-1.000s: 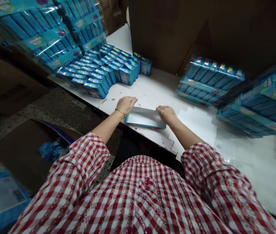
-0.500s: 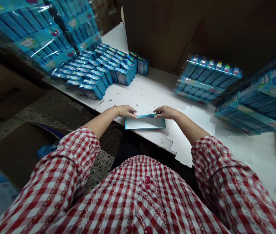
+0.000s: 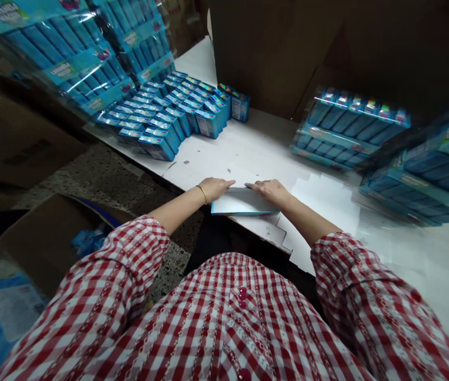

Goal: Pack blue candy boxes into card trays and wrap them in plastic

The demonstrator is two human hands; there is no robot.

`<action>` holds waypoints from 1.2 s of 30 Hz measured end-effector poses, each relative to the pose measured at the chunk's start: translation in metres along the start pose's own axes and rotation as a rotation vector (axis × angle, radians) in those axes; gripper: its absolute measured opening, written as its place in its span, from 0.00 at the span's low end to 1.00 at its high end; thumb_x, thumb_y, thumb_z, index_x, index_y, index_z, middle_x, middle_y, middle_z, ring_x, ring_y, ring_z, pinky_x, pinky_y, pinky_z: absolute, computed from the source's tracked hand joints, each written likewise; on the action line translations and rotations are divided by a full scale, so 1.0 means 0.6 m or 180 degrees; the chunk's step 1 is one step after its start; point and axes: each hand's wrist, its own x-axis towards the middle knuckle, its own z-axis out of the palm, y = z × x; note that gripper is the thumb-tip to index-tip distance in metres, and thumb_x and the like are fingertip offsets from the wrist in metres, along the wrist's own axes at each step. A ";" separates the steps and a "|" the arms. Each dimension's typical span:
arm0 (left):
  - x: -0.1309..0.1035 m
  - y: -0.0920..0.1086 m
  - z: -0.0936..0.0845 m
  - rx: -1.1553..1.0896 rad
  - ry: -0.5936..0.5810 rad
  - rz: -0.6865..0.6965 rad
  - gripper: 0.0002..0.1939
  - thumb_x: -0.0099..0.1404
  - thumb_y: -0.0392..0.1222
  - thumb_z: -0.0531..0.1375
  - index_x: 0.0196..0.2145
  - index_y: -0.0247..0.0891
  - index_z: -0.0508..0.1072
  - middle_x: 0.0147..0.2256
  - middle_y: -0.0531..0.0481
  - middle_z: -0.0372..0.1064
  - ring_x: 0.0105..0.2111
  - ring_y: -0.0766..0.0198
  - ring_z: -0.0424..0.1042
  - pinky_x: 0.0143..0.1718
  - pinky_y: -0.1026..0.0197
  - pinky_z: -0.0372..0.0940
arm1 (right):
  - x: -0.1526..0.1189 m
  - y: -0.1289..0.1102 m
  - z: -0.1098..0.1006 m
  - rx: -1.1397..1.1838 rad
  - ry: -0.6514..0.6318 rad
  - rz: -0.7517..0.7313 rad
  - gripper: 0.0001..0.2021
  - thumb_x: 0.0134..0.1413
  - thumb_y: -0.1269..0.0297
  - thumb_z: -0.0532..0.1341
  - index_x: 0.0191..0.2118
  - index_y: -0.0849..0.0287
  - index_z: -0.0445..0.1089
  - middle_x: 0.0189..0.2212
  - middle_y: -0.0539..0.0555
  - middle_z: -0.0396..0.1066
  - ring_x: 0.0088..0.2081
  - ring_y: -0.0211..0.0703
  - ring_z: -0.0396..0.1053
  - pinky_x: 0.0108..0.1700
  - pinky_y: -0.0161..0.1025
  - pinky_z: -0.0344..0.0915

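Note:
A shallow cardboard tray (image 3: 244, 203), white inside with blue edges, lies at the front edge of the white table. My left hand (image 3: 216, 189), below a gold bangle, rests at its far left side with fingers stretched toward the middle. Across from it, my right hand (image 3: 271, 191) lies over the far right side, its fingers extended leftward. Both hands touch the tray's far wall, and neither grips it. The undersides of my fingers are hidden.
Many small blue boxes (image 3: 186, 114) stand in rows at the back left, beside tall wrapped stacks (image 3: 61, 69). Wrapped blue packs (image 3: 347, 132) stand on the right. White cardboard sheets (image 3: 315, 203) lie right of the tray. An open carton (image 3: 42, 233) is on the floor at left.
My fingers have gone from being bent at the tray's far rim to lying stretched along it, closer together. The whole view has shifted slightly, so things appear further right.

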 end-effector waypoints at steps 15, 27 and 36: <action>0.016 -0.004 0.002 -0.0320 -0.0052 0.0226 0.18 0.61 0.46 0.53 0.45 0.35 0.71 0.45 0.40 0.68 0.45 0.55 0.67 0.46 0.59 0.60 | 0.007 0.030 -0.007 0.0534 -0.0278 0.0018 0.14 0.54 0.60 0.56 0.46 0.57 0.68 0.45 0.56 0.70 0.44 0.47 0.68 0.39 0.38 0.62; 0.010 0.047 0.009 0.0345 -0.0123 -0.0324 0.16 0.65 0.34 0.45 0.44 0.33 0.69 0.44 0.36 0.68 0.45 0.50 0.68 0.41 0.52 0.62 | -0.003 0.012 0.026 0.0464 0.0477 -0.0103 0.12 0.58 0.69 0.49 0.44 0.61 0.67 0.43 0.60 0.69 0.44 0.47 0.65 0.39 0.40 0.62; 0.008 0.051 0.025 0.0040 0.0060 -0.0470 0.15 0.63 0.37 0.47 0.44 0.38 0.67 0.43 0.40 0.70 0.43 0.52 0.70 0.41 0.53 0.62 | -0.068 0.022 0.044 0.1344 0.0403 0.1986 0.15 0.56 0.58 0.52 0.43 0.58 0.70 0.38 0.58 0.73 0.39 0.49 0.70 0.39 0.41 0.64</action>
